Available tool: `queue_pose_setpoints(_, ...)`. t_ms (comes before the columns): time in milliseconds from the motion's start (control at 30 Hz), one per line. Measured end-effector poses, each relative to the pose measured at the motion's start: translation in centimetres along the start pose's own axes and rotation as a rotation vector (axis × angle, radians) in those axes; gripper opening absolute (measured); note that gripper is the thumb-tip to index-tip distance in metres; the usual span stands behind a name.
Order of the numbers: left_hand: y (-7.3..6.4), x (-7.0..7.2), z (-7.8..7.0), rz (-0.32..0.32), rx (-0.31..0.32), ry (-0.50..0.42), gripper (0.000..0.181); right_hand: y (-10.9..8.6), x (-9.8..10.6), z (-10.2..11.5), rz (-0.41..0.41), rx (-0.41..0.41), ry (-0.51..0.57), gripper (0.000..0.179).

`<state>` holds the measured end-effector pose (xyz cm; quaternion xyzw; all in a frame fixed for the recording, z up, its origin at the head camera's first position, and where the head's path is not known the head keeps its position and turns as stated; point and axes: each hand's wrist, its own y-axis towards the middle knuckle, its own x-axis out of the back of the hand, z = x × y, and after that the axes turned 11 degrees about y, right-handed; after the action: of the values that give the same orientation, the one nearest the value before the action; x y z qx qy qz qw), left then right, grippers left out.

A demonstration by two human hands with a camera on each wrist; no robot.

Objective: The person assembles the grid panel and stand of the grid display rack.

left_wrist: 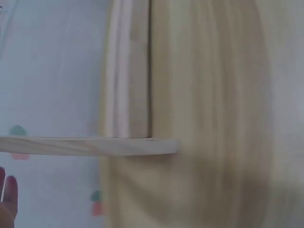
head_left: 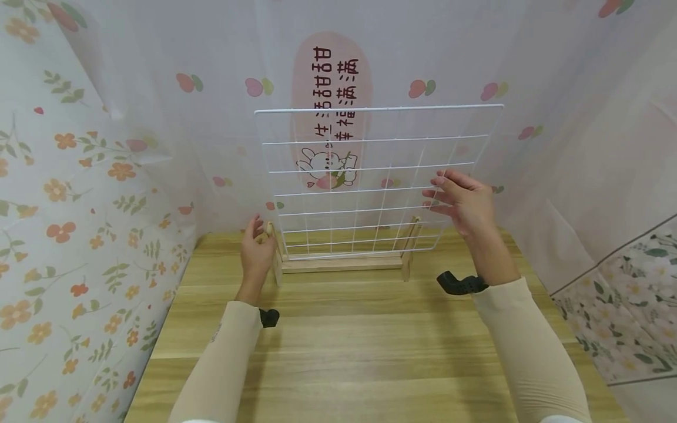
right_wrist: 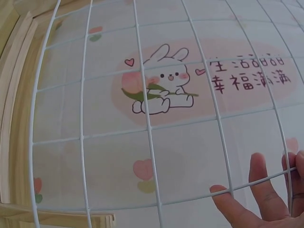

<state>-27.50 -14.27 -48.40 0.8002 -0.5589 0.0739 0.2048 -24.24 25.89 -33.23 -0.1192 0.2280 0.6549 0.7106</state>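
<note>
A white wire grid panel (head_left: 370,176) stands upright in a slotted wooden base (head_left: 341,263) at the back of a wooden table (head_left: 344,352). My left hand (head_left: 256,249) is beside the base's left post, fingers loosely curled next to the post top; whether they touch it I cannot tell. In the left wrist view only fingertips (left_wrist: 7,199) show, apart from the base's cross foot (left_wrist: 95,146). My right hand (head_left: 462,202) is raised at the panel's right side. In the right wrist view its straight fingers (right_wrist: 266,199) lie against a wire of the grid (right_wrist: 147,118).
A pale floral backdrop encloses the table at the back and on both sides. A pink sign with a rabbit (head_left: 330,111) hangs behind the panel. Black wrist mounts (head_left: 459,284) sit on both sleeves. The bare tabletop reaches toward me from the base.
</note>
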Motion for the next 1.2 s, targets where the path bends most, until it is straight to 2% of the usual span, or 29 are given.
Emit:
queue_pose_setpoints(100,0.4,0.5,-1.6,-0.059,-0.056,0.005,0.055,0.0,-0.2,-0.1,-0.002,0.002,-0.003,0.025)
queue_pose_setpoints(300,1.6,1.6,-5.5,-0.116,-0.125,-0.115,0.041,0.0,-0.8,-0.2,-0.006,-0.007,-0.008,0.025)
queue_pose_setpoints(500,1.9,2.8,-9.2,-0.102,-0.22,-0.26,0.031,0.1,-1.2,-0.3,-0.019,-0.024,0.0,0.024)
queue_pose_setpoints(667,1.6,3.5,-11.4,-0.078,-0.32,-0.345,0.032,0.4,-1.9,-0.4,-0.036,-0.027,-0.009,0.027)
queue_pose_setpoints(800,1.6,3.8,-12.6,-0.064,-0.365,-0.377,0.027,0.6,-2.4,-0.4,-0.052,-0.029,0.009,0.026)
queue_pose_setpoints(967,2.0,3.7,-13.4,-0.087,-0.401,-0.306,0.024,0.8,-2.5,-0.3,-0.053,-0.025,0.046,0.023)
queue_pose_setpoints(1200,2.3,3.8,-13.3,-0.118,-0.383,-0.278,0.02,0.8,-2.9,-0.3,-0.043,-0.006,0.029,0.02)
